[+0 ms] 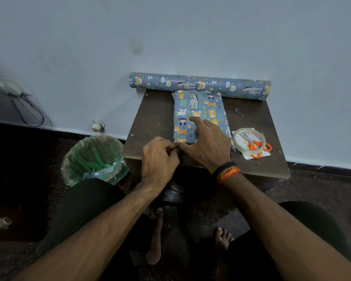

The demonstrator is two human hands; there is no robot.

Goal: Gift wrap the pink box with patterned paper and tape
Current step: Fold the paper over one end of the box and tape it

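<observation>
The box [199, 112] lies on the small dark table [152, 122], fully covered in blue animal-patterned paper; no pink shows. My right hand [206, 142] rests on its near end, index finger stretched over the top, thumb at the near left corner. My left hand [159, 157] has curled fingers pinching something small at that same corner, against the right thumb; what it pinches is hidden. The roll of patterned paper [200, 85] lies along the wall behind the box. A clear tape roll [248, 141] sits to the right.
Orange-handled scissors [253, 144] lie across the tape roll on a white scrap. A bin lined with a green bag [94, 159] stands on the floor left of the table. My knees and bare feet are below the table's front edge.
</observation>
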